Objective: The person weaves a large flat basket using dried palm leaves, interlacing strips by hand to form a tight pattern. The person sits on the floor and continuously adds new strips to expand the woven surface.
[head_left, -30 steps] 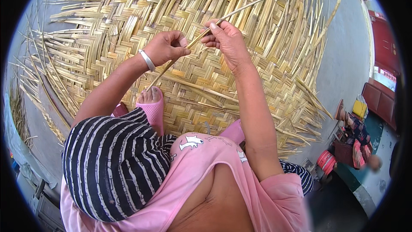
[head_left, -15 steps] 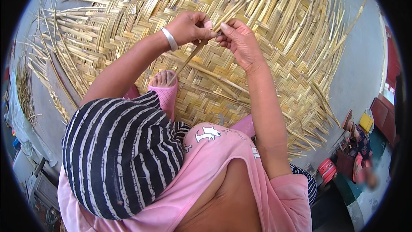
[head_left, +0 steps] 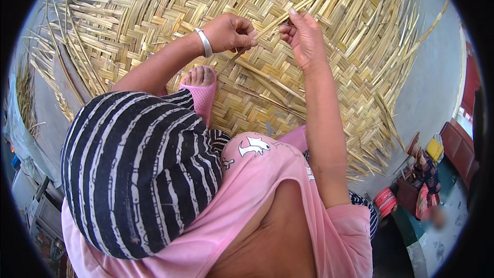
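A large mat (head_left: 185,7) of flat, straw-coloured split-reed strips lies under my hands, woven in a diagonal pattern with loose strip ends around its rim. Above it a long, narrow reed strip (head_left: 269,28) slants up to the right between my hands. My left hand (head_left: 231,33), with a pale bracelet at its wrist, pinches the strip near its lower end. Further along, my right hand (head_left: 304,37) has thumb and fingers closed at the strip; a small dark thing shows by the fingertips, too little to name.
My foot in a pink slipper (head_left: 201,95) rests on the mat's near side. Loose strips (head_left: 270,82) lie across the weave. To the right, a red round container (head_left: 386,202) stands near a yellow item (head_left: 435,148). Clear plastic sheeting (head_left: 23,128) hangs at the left.
My right hand has moved up and to the right along the strip, so the hands, close together before, are now apart. My left hand stays near its place.
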A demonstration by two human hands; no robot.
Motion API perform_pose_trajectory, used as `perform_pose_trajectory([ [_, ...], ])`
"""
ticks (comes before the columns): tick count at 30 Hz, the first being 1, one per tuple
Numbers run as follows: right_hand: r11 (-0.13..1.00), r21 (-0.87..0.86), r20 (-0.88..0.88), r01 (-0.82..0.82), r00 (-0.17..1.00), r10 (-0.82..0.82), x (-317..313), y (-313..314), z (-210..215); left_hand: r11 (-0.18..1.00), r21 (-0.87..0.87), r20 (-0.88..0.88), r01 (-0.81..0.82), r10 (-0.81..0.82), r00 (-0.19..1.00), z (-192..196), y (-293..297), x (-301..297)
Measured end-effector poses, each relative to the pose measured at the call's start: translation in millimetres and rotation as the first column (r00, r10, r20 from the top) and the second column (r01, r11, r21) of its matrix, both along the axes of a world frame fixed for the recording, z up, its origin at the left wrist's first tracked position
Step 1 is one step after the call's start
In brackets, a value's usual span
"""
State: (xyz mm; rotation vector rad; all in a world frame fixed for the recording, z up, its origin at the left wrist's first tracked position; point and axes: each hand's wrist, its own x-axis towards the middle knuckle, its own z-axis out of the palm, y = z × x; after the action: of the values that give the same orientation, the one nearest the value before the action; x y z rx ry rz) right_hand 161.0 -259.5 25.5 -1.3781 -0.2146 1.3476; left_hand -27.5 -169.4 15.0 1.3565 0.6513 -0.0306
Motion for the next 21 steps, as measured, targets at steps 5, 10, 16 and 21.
perform_pose_trajectory([
  [5,0.974,0.018,-0.125,-0.224,0.966,0.224,-19,-6,-2,0.982,-0.187,0.046,-0.026,0.035,0.998,0,5,-2],
  [10,0.972,-0.002,-0.127,-0.234,0.964,0.232,-30,-3,-9,0.985,-0.170,0.022,-0.024,0.028,0.999,-3,5,-6],
  [16,0.985,-0.014,0.012,-0.171,0.985,0.171,-39,2,-15,0.975,-0.221,-0.013,0.005,-0.009,1.000,-12,5,-10],
  [21,0.985,-0.043,0.035,-0.168,0.985,0.170,-43,14,-16,0.962,-0.271,-0.041,-0.035,0.025,0.999,-22,8,-21],
])
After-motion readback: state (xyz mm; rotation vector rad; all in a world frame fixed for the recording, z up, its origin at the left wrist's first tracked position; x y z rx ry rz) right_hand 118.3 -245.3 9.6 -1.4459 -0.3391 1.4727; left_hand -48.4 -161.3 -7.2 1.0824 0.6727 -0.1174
